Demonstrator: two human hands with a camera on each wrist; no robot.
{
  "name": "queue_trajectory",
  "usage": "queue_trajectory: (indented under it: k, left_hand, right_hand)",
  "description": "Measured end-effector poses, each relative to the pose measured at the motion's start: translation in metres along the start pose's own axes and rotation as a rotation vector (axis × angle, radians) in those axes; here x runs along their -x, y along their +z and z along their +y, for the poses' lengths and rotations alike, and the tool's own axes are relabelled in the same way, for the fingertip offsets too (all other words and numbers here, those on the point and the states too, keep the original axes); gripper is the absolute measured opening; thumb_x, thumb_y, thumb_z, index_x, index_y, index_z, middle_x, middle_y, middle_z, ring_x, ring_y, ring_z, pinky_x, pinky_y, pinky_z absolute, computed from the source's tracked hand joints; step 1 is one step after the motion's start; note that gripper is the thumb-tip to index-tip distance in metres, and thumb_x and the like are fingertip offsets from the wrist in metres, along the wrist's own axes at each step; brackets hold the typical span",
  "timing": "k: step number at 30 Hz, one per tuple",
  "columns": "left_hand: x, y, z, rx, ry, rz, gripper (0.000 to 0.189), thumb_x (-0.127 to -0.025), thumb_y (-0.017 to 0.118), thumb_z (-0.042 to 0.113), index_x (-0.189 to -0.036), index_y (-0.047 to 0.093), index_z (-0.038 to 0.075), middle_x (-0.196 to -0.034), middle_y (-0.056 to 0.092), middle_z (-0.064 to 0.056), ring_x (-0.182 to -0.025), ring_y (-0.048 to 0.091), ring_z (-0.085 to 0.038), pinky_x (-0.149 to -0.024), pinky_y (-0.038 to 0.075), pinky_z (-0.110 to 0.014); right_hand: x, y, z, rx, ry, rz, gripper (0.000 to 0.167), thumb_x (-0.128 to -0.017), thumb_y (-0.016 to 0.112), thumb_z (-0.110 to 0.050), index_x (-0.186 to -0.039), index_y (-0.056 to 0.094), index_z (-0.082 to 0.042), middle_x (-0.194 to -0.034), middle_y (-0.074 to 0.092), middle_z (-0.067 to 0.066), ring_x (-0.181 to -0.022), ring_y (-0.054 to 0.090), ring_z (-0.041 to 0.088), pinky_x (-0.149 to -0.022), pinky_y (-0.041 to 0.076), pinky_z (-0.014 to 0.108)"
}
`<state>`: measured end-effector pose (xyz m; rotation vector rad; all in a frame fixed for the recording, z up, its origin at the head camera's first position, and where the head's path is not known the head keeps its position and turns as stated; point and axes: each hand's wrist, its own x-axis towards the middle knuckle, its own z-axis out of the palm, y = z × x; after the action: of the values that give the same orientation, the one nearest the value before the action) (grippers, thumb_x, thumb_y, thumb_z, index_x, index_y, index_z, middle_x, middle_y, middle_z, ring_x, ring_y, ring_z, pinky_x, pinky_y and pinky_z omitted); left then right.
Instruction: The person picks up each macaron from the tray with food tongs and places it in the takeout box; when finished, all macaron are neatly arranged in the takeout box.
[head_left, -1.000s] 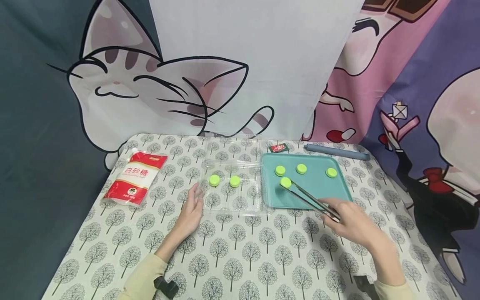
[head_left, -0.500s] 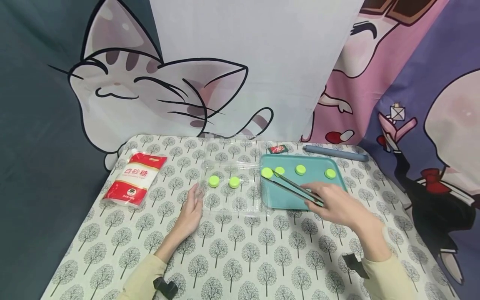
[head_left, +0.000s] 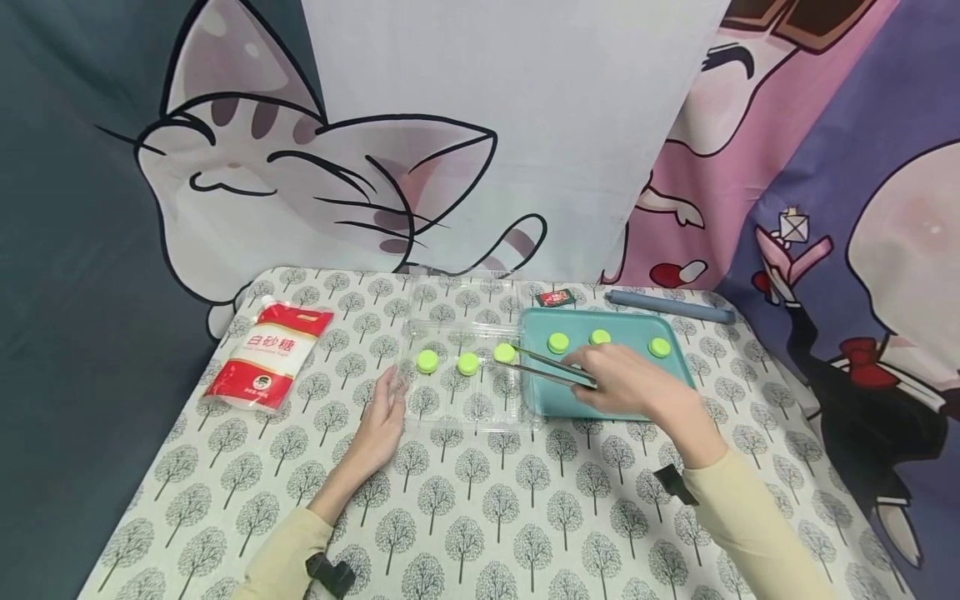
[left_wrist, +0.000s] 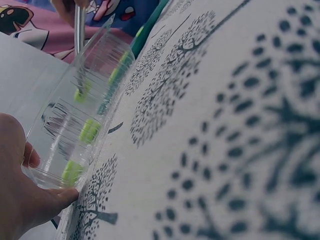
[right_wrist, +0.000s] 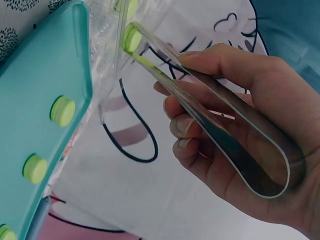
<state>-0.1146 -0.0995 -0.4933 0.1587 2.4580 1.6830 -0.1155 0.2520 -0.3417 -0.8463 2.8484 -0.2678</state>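
Note:
My right hand [head_left: 618, 379] holds metal tongs [right_wrist: 210, 125], thumb on one arm and fingers on the other. Their tips pinch a green macaron [right_wrist: 131, 39], which in the head view sits over the right part of a clear plastic box [head_left: 450, 421]. Two more macarons [head_left: 427, 361] lie inside that box in a row, left of the pinched one. At the box's left wall my left hand [head_left: 381, 421] grips the edge, its thumb on the near side in the left wrist view. A teal tray [head_left: 592, 404] with 3 macarons [head_left: 558, 342] lies under my right hand.
The box's clear lid [head_left: 465, 296] lies folded back behind it. A red and white sugar bag [head_left: 270, 357] is at the left. Behind the tray are a small dark green and red packet [head_left: 556, 297] and a grey-blue rod [head_left: 671, 307]. A printed curtain [head_left: 525, 150] hangs at the table's back.
My right hand has moved left with the tongs, carrying the pinched macaron from over the tray to over the box. The left hand stays at the box's left edge.

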Motion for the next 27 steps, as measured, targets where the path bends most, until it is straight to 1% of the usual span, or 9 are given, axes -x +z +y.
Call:
queue_trajectory:
  k: [2,5,8,12,14,17,22,24,27]
  left_hand:
    - [0.000,0.000,0.000,0.002,-0.001,-0.001,0.061,-0.108,0.033,0.014,-0.163,0.006,0.006,-0.167,0.020,-0.023,-0.154,0.024,-0.037,-0.129,0.013,-0.051]
    - [0.000,-0.001,0.000,-0.001,-0.004,-0.001,0.060,-0.109,0.033,0.016,-0.163,0.007,0.006,-0.166,0.022,-0.023,-0.153,0.025,-0.036,-0.129,0.013,-0.052]
    - [0.000,-0.001,0.000,0.000,-0.002,0.000,0.060,-0.109,0.033,0.016,-0.162,0.007,0.006,-0.166,0.023,-0.023,-0.154,0.025,-0.036,-0.129,0.013,-0.052]
    - [0.000,-0.001,-0.001,-0.004,-0.001,0.000,0.060,-0.109,0.033,0.017,-0.162,0.008,0.006,-0.166,0.022,-0.023,-0.154,0.025,-0.036,-0.129,0.013,-0.052]
    - [-0.001,-0.001,-0.002,-0.006,-0.003,0.001,0.060,-0.109,0.033,0.017,-0.162,0.008,0.006,-0.166,0.023,-0.023,-0.153,0.026,-0.036,-0.129,0.014,-0.053]
    - [-0.001,-0.001,-0.002,-0.003,-0.006,0.001,0.060,-0.109,0.033,0.017,-0.162,0.007,0.007,-0.165,0.024,-0.023,-0.153,0.026,-0.036,-0.129,0.013,-0.053]
    - [0.000,-0.001,-0.001,0.005,-0.009,-0.003,0.060,-0.109,0.033,0.017,-0.162,0.007,0.006,-0.166,0.023,-0.023,-0.153,0.026,-0.036,-0.129,0.013,-0.052]
    - [0.000,-0.001,-0.001,0.006,-0.009,-0.005,0.060,-0.109,0.033,0.017,-0.162,0.007,0.006,-0.166,0.023,-0.023,-0.153,0.026,-0.036,-0.129,0.013,-0.052]
    - [0.000,-0.001,-0.001,0.009,-0.007,-0.008,0.060,-0.109,0.033,0.016,-0.163,0.007,0.007,-0.166,0.024,-0.023,-0.153,0.026,-0.036,-0.129,0.013,-0.052]
  right_hand:
    - [-0.006,-0.001,-0.004,0.026,0.009,-0.030,0.037,-0.088,0.071,-0.011,-0.122,0.069,0.002,-0.117,0.073,0.019,-0.087,0.072,0.023,-0.091,0.062,0.045]
    - [-0.015,-0.002,-0.009,0.057,0.011,-0.072,0.037,-0.087,0.071,-0.010,-0.121,0.069,0.003,-0.115,0.073,0.019,-0.079,0.070,0.019,-0.089,0.063,0.042]
    - [-0.024,-0.003,-0.014,0.075,0.022,-0.110,0.027,-0.085,0.071,-0.008,-0.110,0.072,0.001,-0.098,0.074,0.011,-0.066,0.060,0.012,-0.074,0.062,0.033]
    - [-0.033,-0.006,-0.023,0.088,0.070,-0.161,0.011,-0.080,0.069,-0.003,-0.090,0.068,-0.006,-0.074,0.058,0.000,-0.060,0.047,0.011,-0.054,0.048,0.022]
    - [-0.038,-0.008,-0.028,0.102,0.099,-0.190,0.009,-0.078,0.069,-0.002,-0.082,0.063,-0.009,-0.069,0.052,-0.002,-0.058,0.044,0.011,-0.051,0.043,0.021]
    - [-0.044,-0.012,-0.035,0.129,0.142,-0.228,0.016,-0.078,0.069,-0.003,-0.074,0.057,-0.012,-0.066,0.048,-0.003,-0.057,0.042,0.010,-0.048,0.040,0.019]
    - [-0.040,-0.017,-0.038,0.140,0.157,-0.229,0.011,-0.078,0.071,-0.005,-0.077,0.062,-0.011,-0.067,0.053,-0.002,-0.057,0.045,0.011,-0.049,0.043,0.020]
    - [-0.034,-0.019,-0.036,0.113,0.143,-0.212,0.009,-0.079,0.072,-0.007,-0.087,0.068,-0.008,-0.073,0.060,-0.001,-0.059,0.050,0.012,-0.053,0.049,0.022]
    - [-0.023,-0.020,-0.030,0.068,0.119,-0.166,0.022,-0.081,0.073,-0.010,-0.102,0.072,-0.003,-0.088,0.070,0.004,-0.068,0.060,0.014,-0.067,0.059,0.031]
